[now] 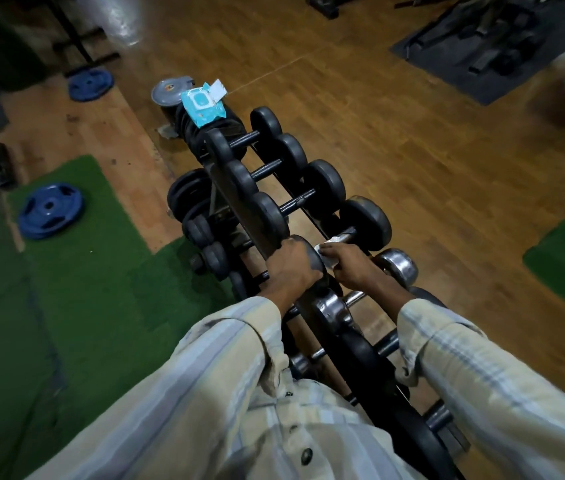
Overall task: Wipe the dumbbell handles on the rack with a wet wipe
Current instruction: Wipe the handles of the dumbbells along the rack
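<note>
A wooden floor runs across the gym, with green turf mats laid over its left side and a dark mat off at the far right. Down the middle stands the long dumbbell rack, its black dumbbells lined up in a row running away from the person, who leans over it in a pale striped shirt. Two blue weight plates lie flat on the left, one on the turf and one farther back on the wood. At the far end of the rack a teal pack of wet wipes rests on stacked black plates, its flap open. The left hand is curled over the near head of a dumbbell, fingers wrapped down its rim. The right hand is closed around the dumbbell handle just beside it, pressing a white wet wipe against the metal bar
</note>
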Demonstrator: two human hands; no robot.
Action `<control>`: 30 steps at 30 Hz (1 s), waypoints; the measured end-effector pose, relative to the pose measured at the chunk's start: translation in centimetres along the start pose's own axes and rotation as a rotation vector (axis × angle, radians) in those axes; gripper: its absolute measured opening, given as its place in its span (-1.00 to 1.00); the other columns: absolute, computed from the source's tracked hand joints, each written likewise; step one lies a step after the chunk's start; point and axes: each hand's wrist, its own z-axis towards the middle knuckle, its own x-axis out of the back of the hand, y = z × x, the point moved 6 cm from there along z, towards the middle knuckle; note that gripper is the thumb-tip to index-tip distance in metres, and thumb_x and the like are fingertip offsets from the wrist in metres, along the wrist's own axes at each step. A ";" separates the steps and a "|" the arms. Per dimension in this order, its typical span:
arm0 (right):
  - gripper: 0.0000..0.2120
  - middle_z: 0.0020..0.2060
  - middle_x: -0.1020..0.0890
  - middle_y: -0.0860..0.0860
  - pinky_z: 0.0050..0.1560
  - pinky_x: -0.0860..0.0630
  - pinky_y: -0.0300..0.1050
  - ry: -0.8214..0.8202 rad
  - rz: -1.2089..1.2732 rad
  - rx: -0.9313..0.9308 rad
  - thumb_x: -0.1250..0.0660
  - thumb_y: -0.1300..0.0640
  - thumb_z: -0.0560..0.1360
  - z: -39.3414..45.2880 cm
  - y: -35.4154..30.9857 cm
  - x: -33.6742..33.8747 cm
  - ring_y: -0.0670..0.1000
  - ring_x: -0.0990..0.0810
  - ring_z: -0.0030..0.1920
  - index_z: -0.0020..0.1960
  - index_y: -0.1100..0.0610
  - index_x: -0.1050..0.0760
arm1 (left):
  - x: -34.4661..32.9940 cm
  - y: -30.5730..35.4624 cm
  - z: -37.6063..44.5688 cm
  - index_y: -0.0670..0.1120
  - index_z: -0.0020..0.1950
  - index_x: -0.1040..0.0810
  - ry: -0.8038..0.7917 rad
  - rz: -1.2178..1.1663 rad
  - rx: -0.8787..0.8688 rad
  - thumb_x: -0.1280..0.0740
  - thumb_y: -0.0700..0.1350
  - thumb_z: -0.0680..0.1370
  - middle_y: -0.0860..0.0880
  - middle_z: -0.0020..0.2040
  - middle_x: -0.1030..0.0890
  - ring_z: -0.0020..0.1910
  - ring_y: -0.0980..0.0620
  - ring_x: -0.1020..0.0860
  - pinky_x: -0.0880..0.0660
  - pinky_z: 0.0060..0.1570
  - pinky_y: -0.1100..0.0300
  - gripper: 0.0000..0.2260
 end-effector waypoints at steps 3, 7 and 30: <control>-0.40 0.39 -0.53 0.09 0.33 -0.48 0.05 -0.035 0.005 0.077 -0.30 0.28 0.30 0.6 0.5 -0.9 0.16 -0.49 0.40 0.35 0.21 -0.55 | 0.1 0.5 0.0 -0.16 0.33 -0.46 0.036 0.031 0.006 -0.59 0.23 0.35 -0.14 0.21 -0.54 0.12 -0.15 -0.62 -0.56 -0.05 0.02 -0.28; -0.42 0.33 -0.55 -0.03 0.22 -0.50 -0.01 -0.049 -0.100 0.247 -0.35 0.21 0.31 2.0 0.6 -2.1 0.07 -0.52 0.32 0.34 0.04 -0.56 | -0.2 0.9 0.2 -0.18 0.33 -0.45 0.047 0.024 0.050 -0.62 0.23 0.31 -0.14 0.20 -0.55 0.08 -0.15 -0.64 -0.59 -0.06 0.02 -0.22; -0.30 0.49 -0.42 -0.13 0.23 -0.21 0.14 -0.079 -0.085 0.093 -0.27 0.16 0.37 1.9 1.5 -2.4 -0.01 -0.22 0.56 0.51 -0.11 -0.36 | -0.5 0.8 4.3 -0.10 0.11 -0.52 -0.308 -0.055 0.259 -0.73 0.09 0.17 -0.04 0.04 -0.61 0.06 -0.06 -0.63 -0.55 -0.11 0.11 -0.34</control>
